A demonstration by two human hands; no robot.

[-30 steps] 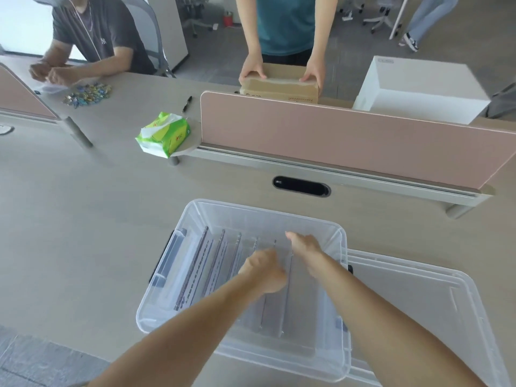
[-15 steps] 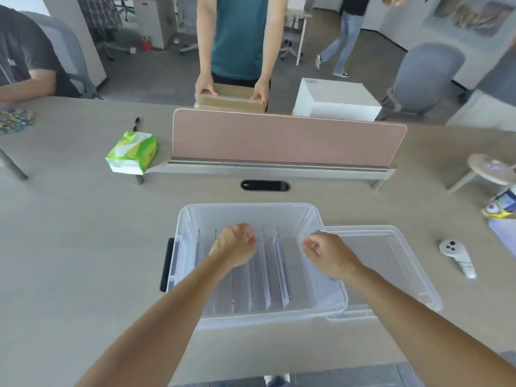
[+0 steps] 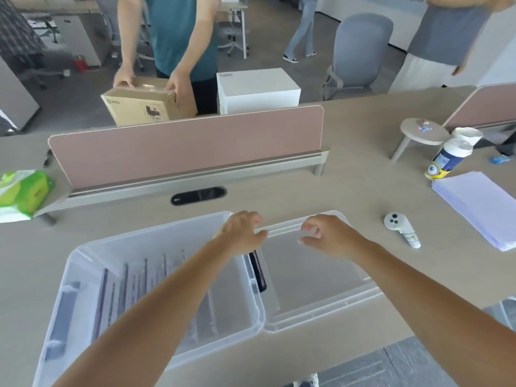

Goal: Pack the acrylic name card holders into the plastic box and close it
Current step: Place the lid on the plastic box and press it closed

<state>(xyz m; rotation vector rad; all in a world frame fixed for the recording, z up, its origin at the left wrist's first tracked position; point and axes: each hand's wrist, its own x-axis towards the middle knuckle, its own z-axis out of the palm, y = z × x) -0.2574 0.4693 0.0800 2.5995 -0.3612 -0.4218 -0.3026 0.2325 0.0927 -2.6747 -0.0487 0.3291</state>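
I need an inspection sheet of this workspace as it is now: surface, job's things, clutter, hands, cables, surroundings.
Surface: light wood-grain desk with a pink divider panel.
Job's things: clear plastic box open, acrylic name card holders standing in rows inside; lid lies flat beside the box on its right, not yet on.
Clutter: green tissue pack, white controller, paper stack, canister.
Hands: left hand over the box's far right corner; right hand above the lid; both empty, fingers curled.
Cables: nothing seen; only a cable port.
Surroundings: a person holding a cardboard box, white box, office chair.
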